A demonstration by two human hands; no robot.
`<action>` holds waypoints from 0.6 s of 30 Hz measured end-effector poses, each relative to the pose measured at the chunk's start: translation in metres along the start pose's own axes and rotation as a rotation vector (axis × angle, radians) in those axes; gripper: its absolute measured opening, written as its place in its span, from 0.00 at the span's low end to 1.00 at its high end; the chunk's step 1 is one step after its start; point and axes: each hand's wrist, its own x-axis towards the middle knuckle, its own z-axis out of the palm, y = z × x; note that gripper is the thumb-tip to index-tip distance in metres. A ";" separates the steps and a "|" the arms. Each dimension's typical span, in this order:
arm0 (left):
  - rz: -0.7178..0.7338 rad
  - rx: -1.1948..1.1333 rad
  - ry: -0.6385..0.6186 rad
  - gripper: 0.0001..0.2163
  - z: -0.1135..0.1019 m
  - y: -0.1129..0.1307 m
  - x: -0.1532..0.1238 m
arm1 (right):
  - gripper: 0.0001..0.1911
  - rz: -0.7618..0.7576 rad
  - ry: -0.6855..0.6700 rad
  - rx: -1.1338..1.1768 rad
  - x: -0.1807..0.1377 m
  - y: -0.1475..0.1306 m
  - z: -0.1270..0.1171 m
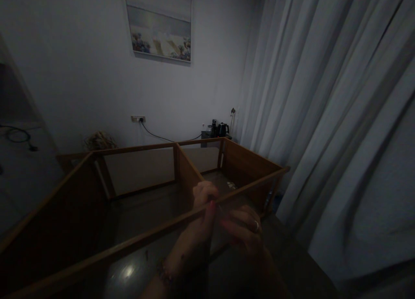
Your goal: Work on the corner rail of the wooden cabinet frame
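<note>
A wooden cabinet frame lies on the dark floor, open on top, with a middle divider. My left hand is closed over the near top rail, thumb on the rail's near side. My right hand, a ring on one finger, is just right of it below the rail, with fingers curled together; whether they pinch anything is too dark to make out. A small pale object lies inside the right compartment.
Grey curtains hang at the right. A picture is on the back wall above a socket with a cable. A kettle sits on a low stand behind the frame. The room is dim.
</note>
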 end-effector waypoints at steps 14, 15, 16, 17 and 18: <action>-0.040 -0.055 -0.020 0.23 -0.002 0.009 0.000 | 0.09 0.224 0.172 -0.022 0.005 -0.033 0.009; -0.034 -0.051 -0.023 0.23 -0.001 0.006 0.000 | 0.10 0.253 0.180 0.008 0.007 -0.034 0.009; -0.034 -0.045 -0.018 0.24 0.000 0.004 0.000 | 0.10 0.278 0.188 0.036 0.008 -0.035 0.009; -0.038 -0.038 -0.008 0.25 0.001 0.002 0.000 | 0.09 0.297 0.192 0.058 0.010 -0.036 0.009; -0.044 -0.034 -0.003 0.25 0.001 0.001 0.001 | 0.09 0.309 0.193 0.073 0.011 -0.037 0.009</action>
